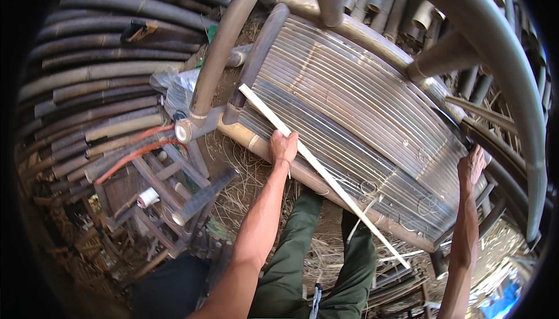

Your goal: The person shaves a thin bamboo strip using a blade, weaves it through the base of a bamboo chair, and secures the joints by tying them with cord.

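Note:
A long pale bamboo strip lies slantwise across the front of a bamboo bench seat. My left hand is closed around its upper part, near the front rail. The strip's lower end reaches past the rail, beyond my right leg. At the seat's right end my right hand is closed on a dark, narrow, blade-like tool, mostly hidden by the fingers and frame. Thin shavings curl on the seat slats.
Thick bamboo armrests and back rails curve around the seat. Stacked bamboo poles fill the left, with a handsaw on them. A small bamboo stool frame stands lower left, near a white roll. Shavings litter the ground.

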